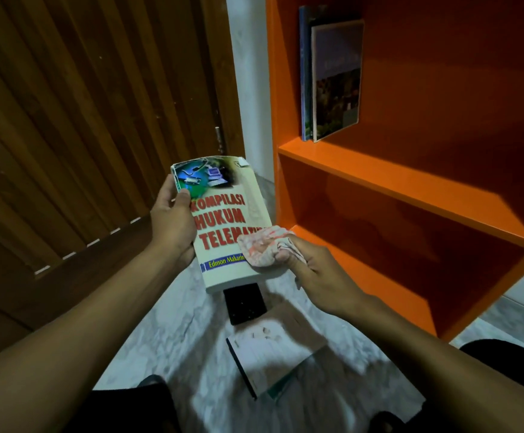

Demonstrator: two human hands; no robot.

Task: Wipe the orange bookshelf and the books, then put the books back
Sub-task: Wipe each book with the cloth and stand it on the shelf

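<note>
My left hand (173, 218) grips a cream paperback (223, 214) with red title letters by its left edge, thumb on the cover, holding it above the floor. My right hand (313, 267) holds a crumpled pink-and-white cloth (262, 246) pressed on the cover's lower right corner. The orange bookshelf (410, 189) stands to the right. Two books (332, 79) stand upright at the left end of its upper shelf. The lower compartments hold nothing visible.
On the pale marble floor (166, 335) below the held book lie a small black book (245, 304) and a larger pale book (273, 348). A brown slatted wooden door (82, 135) fills the left. My dark-clad knees are at the bottom edge.
</note>
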